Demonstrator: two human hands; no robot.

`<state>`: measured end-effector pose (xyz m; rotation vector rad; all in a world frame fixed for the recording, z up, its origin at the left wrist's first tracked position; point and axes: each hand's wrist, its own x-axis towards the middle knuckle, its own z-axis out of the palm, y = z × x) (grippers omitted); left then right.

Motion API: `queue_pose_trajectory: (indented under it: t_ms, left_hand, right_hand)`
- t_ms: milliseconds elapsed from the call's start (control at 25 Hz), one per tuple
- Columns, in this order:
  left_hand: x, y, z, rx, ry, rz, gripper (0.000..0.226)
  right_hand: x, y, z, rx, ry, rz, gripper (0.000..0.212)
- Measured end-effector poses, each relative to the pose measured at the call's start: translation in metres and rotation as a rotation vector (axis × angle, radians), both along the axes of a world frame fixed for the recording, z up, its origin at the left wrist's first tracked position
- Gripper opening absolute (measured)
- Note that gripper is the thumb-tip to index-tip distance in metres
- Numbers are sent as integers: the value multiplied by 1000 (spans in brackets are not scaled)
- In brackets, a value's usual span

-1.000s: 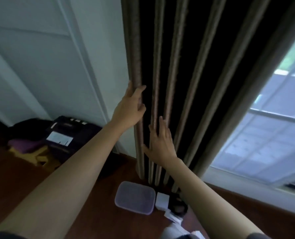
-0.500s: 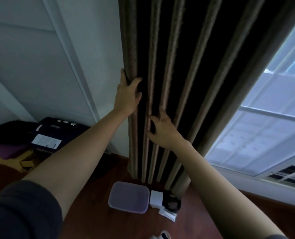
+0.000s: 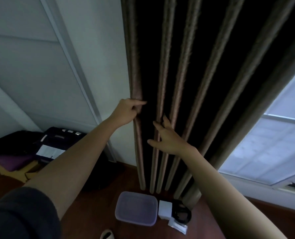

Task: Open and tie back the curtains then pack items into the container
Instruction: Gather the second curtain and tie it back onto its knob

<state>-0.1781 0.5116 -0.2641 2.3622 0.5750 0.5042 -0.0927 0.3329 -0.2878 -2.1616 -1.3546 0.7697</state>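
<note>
**Curtain gathered at the wall, nothing tied or packed yet**

Nearest to us, below the curtain's hem, the container sits on the dark wooden floor with its lid on. Just right of it stand a small white box, a black round item and a white packet, the loose items we judge are meant for packing. A pale shoe tip shows in front of the container.

Above them our right hand rests on the curtain, fingers spread apart and straight against a middle fold, gripping nothing. Our left hand is higher and nearer the wall, fingers curled round the curtain's outermost fold, forefinger pointing across it.

The risks, as we judge them: the right hand only presses, so the folds could slide back towards the window once we let go. Only one fold is held by the left hand, so the rest may spring loose before a tie goes round. No tie-back shows here, and hunting for it one-handed could let the bundle spread. The hem hangs close over the container and small items, so a swing of cloth could knock them.

Left of the curtain runs a pale panelled wall; at its foot lie dark bags with a white label and purple cloth. Right of the curtain the window shows daylight
</note>
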Motion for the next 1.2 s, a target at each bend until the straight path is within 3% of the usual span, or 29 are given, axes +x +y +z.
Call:
queue_pose_trajectory:
  t_ms: [200,280,600,840,1040,1200]
  left_hand:
    - [-15,40,-4,-70,-17,50,45]
    - [-19,39,-6,-75,-5,-95,44]
    - [-5,21,-2,126,58,-385,21]
    - [-2,7,4,174,92,-369,17]
    - [1,0,17,74,228,-363,29]
    - [9,-11,25,90,279,-365,40]
  right_hand:
    - [-13,16,-15,74,-1,-45,88]
    - [-17,22,-21,47,1,-41,89]
    - [-41,19,-48,26,-60,-30,81]
    - [-37,20,-55,57,-172,22,77]
    - [-41,16,-59,91,-192,51,75]
    - [-44,17,-66,-28,-189,94,75]
